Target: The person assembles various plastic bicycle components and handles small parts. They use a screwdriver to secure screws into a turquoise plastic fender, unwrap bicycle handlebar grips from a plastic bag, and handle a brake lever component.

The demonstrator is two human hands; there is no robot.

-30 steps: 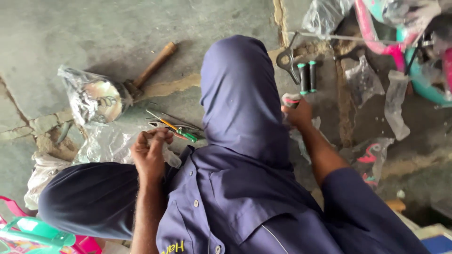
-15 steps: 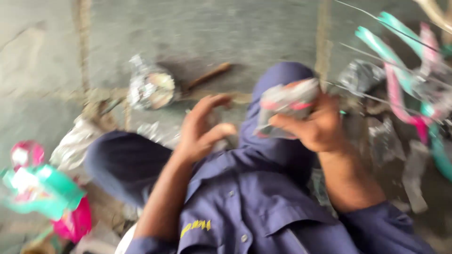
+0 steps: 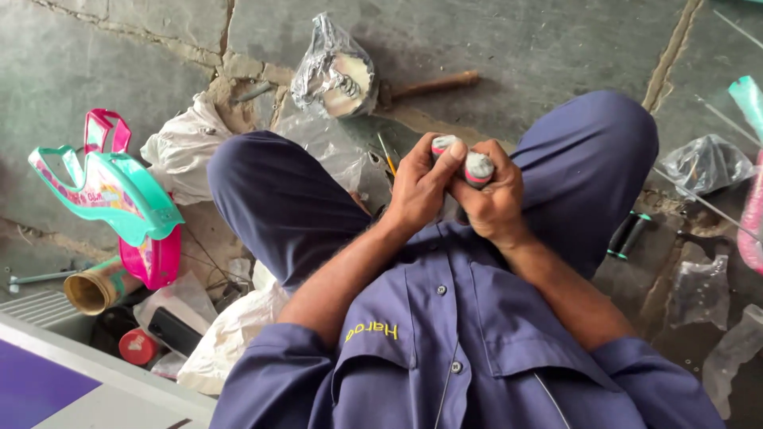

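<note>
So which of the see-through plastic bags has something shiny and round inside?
The bag at the top, beside the wooden handle. It holds a silvery round part. The bags on the right side look flat and nearly empty.

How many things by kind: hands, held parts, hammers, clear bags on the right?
Hands: 2, left hand and right hand, both on the held parts
Grey-and-pink capped parts: 2
Wooden-handled hammer: 1
Clear plastic bags at right: 3
Total: 8
</note>
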